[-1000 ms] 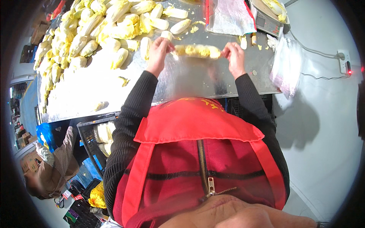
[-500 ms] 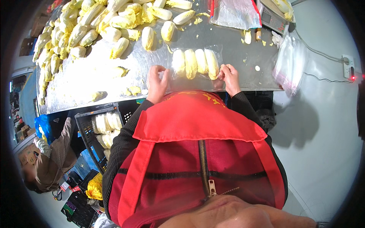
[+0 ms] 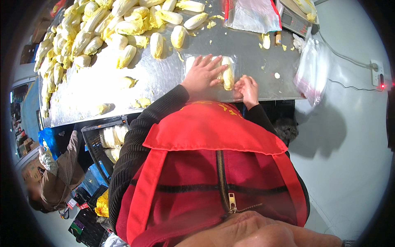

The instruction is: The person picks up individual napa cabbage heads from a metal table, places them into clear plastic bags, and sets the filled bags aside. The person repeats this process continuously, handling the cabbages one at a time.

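A clear plastic bag [image 3: 235, 61] with several small pale-yellow napa cabbages [image 3: 228, 78] side by side lies on the metal table near its front edge. My left hand [image 3: 202, 77] rests flat across the bag, fingers spread, covering most of the cabbages; the rightmost ones still show. At the bag's lower right corner, my right hand [image 3: 248, 91] has its fingers drawn together in a pinch on the plastic.
Loose napa cabbages [image 3: 123, 29] are heaped at the table's [image 3: 197, 41] far left. A red-edged bag [image 3: 253, 16] and a scale [image 3: 292, 20] stand far right, above hanging clear bags [image 3: 310, 70]. Below left are a black crate [image 3: 96, 142] and another person [image 3: 61, 177].
My left hand has moved from beside the bag's left edge onto its top, with the fingers now spread. My right hand has shifted slightly down at the right edge.
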Demonstrator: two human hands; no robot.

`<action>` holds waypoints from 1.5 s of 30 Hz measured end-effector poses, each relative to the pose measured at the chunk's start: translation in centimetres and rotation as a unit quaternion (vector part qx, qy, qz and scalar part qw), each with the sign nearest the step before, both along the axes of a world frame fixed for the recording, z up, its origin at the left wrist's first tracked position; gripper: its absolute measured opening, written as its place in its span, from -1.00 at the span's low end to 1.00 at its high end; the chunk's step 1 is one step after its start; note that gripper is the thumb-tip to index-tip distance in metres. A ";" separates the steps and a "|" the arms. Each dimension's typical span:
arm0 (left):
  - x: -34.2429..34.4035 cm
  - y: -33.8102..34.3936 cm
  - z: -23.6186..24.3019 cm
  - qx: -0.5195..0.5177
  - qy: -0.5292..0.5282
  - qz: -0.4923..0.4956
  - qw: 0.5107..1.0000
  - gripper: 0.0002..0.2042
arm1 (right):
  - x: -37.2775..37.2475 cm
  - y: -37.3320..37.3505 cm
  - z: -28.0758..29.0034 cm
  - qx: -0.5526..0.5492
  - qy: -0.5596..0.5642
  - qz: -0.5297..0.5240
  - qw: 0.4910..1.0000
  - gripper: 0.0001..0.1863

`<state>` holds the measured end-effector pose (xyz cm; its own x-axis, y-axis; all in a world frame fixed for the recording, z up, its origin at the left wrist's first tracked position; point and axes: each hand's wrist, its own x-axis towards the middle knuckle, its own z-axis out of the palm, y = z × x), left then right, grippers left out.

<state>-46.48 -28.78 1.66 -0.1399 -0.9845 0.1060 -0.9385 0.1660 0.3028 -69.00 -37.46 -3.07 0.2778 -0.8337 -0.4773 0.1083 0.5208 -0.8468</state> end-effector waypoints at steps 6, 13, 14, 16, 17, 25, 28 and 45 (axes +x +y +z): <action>0.1 0.1 -0.1 -0.015 0.016 0.002 1.000 -0.46 | 3.1 0.4 7.6 -0.408 0.079 0.217 0.883 -0.74; 1.5 -0.8 -0.5 -0.040 0.126 0.002 0.991 -0.54 | 7.9 -2.6 1.4 -0.496 0.272 0.274 0.778 -0.46; 1.8 -0.9 -1.1 -0.059 0.195 0.043 0.978 -0.56 | 7.7 -2.9 1.1 -0.471 0.278 0.293 0.784 -0.45; 3.0 -0.9 -2.2 -0.073 0.188 0.151 0.968 -0.56 | 8.0 -3.2 0.7 -0.455 0.274 0.307 0.790 -0.48; 3.4 -0.6 -2.7 -0.080 0.183 0.207 0.958 -0.56 | 7.8 -3.2 0.2 -0.462 0.259 0.290 0.797 -0.52; 2.6 2.0 -2.7 0.006 0.245 0.239 0.940 -0.48 | 6.2 -3.0 -0.3 -0.416 0.165 0.362 0.817 -0.80; 3.2 2.8 -2.8 0.118 0.287 0.245 0.919 -0.38 | 7.5 -2.5 0.9 -0.374 0.151 0.398 0.824 -0.80; 3.6 32.1 9.2 -0.106 0.295 0.511 0.800 -0.49 | 23.7 14.7 13.0 -0.282 -0.040 0.671 0.684 -0.51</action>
